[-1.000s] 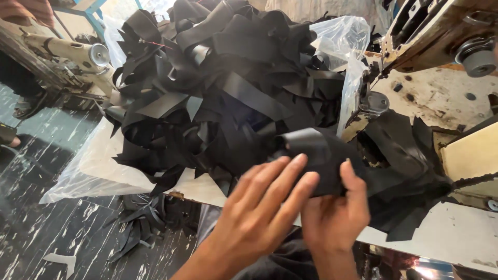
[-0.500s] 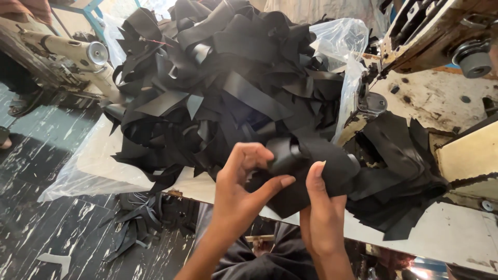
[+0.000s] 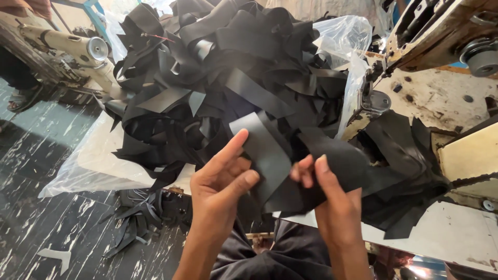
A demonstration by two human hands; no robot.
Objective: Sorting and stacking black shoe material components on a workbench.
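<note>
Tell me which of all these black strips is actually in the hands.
The broad black strip pinched between left hand and right hand, lifted before the heap; the others lie loose.

Black strips (image 3: 228, 78) fill a clear plastic bag (image 3: 337, 36); the near strip (image 3: 267, 150) is matte black; the floor (image 3: 46, 207) is dark with white streaks.

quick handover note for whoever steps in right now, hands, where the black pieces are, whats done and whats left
Left hand: holds the near edge of a black strip, index finger raised along it.
Right hand: pinches a second black piece that overlaps the strip.
Both pieces are lifted above the table edge, in front of the big black pile lying on clear plastic sheet.
Sewing machine stands at right, with more black pieces lying by it.
Done: two pieces picked up.
Left: the pile looks large; scraps lie on the floor.
</note>
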